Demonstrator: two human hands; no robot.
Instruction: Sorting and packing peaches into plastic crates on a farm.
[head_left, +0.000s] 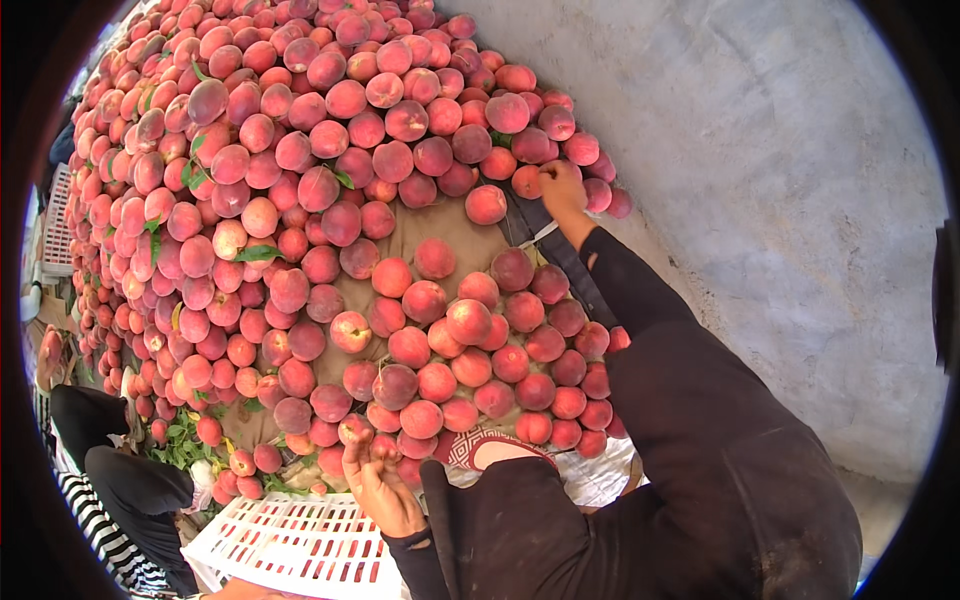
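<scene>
A large heap of red peaches (322, 142) fills the upper left and middle, lying on brown cloth (427, 225). My right hand (564, 187) reaches to the heap's right edge, its curled fingers at a peach (526, 182); whether they grip it is unclear. My left hand (381, 484) is low in the middle, palm up with bent fingers, just below a peach (355, 429); it shows no clear hold on anything. Between my arms lies a smaller group of peaches (469, 322). A few green leaves (259, 253) are scattered among the fruit.
A white slatted plastic crate (300, 540) stands at the lower left beside my left hand; another white crate (57, 221) is at the far left. A person in dark trousers (135, 480) sits at the lower left. A grey wall (750, 187) rises on the right.
</scene>
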